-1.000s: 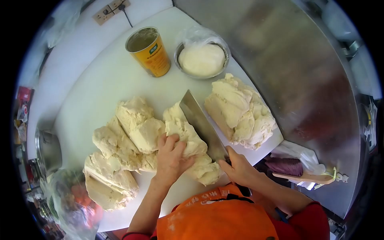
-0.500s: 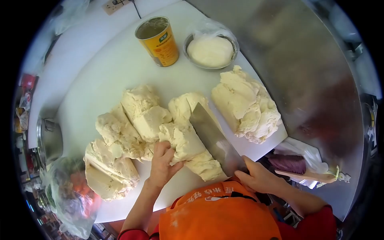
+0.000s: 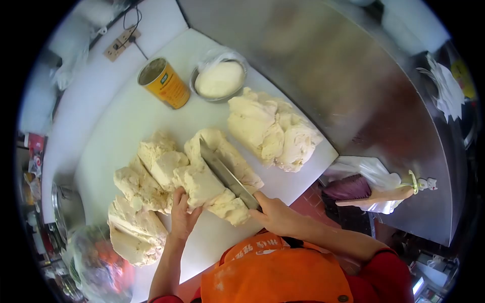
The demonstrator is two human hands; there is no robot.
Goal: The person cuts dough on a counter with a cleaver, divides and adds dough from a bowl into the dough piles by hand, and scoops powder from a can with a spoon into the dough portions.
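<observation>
My right hand is closed on the handle end of a wide cleaver. The blade points up and left and stands in the middle dough piece, with dough on both sides of it. My left hand touches the lower left edge of that dough, thumb and fingers apart, holding nothing. Rough dough chunks lie left of it, and another cut chunk sits at the lower left. A large dough mass rests to the right of the cleaver.
A yellow can and a metal bowl with smooth dough stand at the back of the white board. A wooden-handled brush lies at right, a filled plastic bag at lower left, and a metal pot at left.
The view has shifted and turned. The cleaver, earlier at the right side of the middle dough, now stands within it. My left hand has moved down to the dough's lower edge.
</observation>
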